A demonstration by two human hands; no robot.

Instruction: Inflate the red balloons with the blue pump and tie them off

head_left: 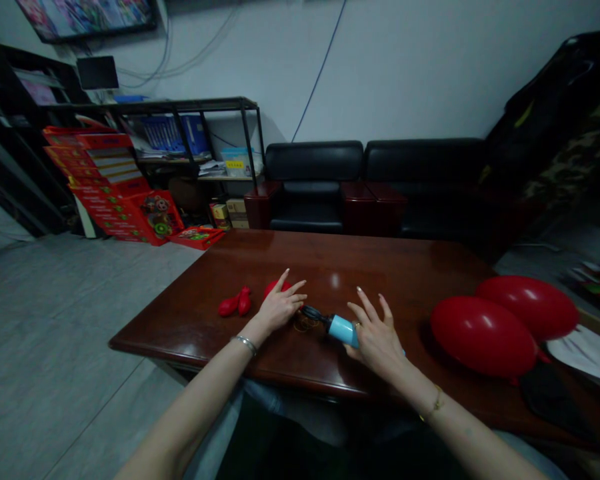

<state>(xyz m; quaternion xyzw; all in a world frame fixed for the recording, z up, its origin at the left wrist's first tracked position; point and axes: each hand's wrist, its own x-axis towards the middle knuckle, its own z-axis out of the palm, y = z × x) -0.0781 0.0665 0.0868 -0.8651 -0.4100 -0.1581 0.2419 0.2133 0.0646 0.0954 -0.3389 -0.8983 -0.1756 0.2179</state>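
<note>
Head view: left hand (279,308) spread open, hold unclear; right hand (379,339) (fingers splayed) touches blue pump (342,329).

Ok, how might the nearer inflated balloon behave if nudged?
The nearer red balloon looks full and taut, so probably very light and springy. Being rounded, on a glossy table, it would likely roll or slide easily.
</note>
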